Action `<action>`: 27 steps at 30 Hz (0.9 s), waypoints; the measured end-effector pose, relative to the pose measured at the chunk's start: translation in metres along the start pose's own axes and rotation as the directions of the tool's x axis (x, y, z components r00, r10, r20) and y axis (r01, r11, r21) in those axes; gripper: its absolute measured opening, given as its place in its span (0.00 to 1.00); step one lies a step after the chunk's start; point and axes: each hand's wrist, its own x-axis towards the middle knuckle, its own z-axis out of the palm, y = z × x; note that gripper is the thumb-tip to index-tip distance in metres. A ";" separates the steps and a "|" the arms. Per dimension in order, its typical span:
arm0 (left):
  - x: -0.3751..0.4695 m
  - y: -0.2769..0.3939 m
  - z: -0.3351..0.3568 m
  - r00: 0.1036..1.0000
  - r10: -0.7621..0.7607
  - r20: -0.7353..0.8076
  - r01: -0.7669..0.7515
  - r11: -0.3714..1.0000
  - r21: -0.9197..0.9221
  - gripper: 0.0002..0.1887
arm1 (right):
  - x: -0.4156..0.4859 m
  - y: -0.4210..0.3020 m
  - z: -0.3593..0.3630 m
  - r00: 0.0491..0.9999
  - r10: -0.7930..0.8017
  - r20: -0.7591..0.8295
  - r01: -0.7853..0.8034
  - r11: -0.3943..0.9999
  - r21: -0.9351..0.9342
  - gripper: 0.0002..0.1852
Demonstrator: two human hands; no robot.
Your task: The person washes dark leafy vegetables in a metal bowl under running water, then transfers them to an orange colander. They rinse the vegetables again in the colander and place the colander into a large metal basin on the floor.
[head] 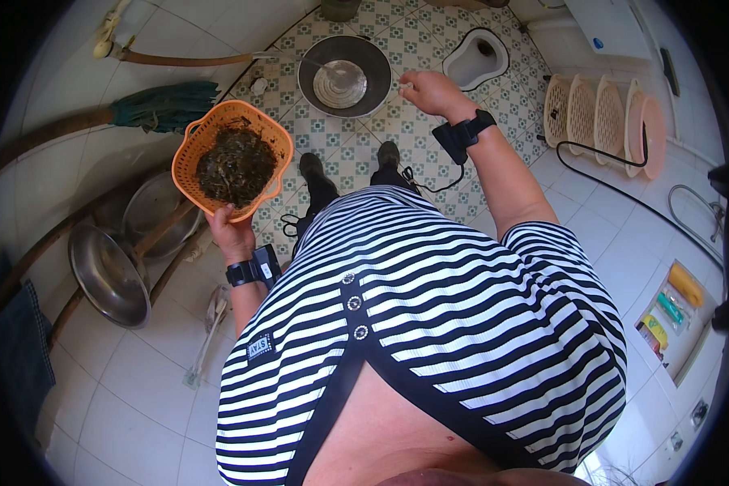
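Note:
My left hand grips the near rim of an orange plastic colander basket. Dark, wet-looking leafy greens fill much of the basket. My right hand holds nothing, its fingers apart, and hovers to the right of a dark round basin. Water runs from the end of a brown hose into this basin on the tiled floor. A pale ridged bottom shows through the water.
A squat toilet is set in the floor at upper right. A teal mop head and metal bowls line the left wall. Several pink plastic racks hang at right, with a black cable below. A bucket stands at the back.

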 end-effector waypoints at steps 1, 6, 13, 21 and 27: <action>-0.001 0.001 0.001 1.000 0.007 -0.007 -0.007 1.000 0.000 0.32 | 0.000 0.000 -0.002 1.000 0.002 0.005 -0.002 1.000 -0.002 0.19; -0.006 0.004 0.006 0.999 0.033 0.029 -0.032 0.999 -0.007 0.31 | -0.008 -0.002 -0.010 1.000 0.010 0.001 -0.010 1.000 0.006 0.19; 0.005 0.004 0.008 0.999 -0.009 0.048 0.010 1.000 -0.026 0.31 | -0.008 -0.008 -0.013 0.997 0.064 0.039 -0.064 0.998 -0.004 0.19; 0.014 0.003 0.008 1.000 0.000 0.028 0.000 1.000 -0.006 0.29 | -0.008 -0.006 -0.014 0.995 0.090 0.044 -0.089 0.996 -0.024 0.19; 0.014 0.001 0.008 1.000 -0.010 -0.008 0.010 1.000 0.023 0.30 | -0.014 -0.002 -0.016 0.995 0.093 0.032 -0.092 0.995 -0.022 0.19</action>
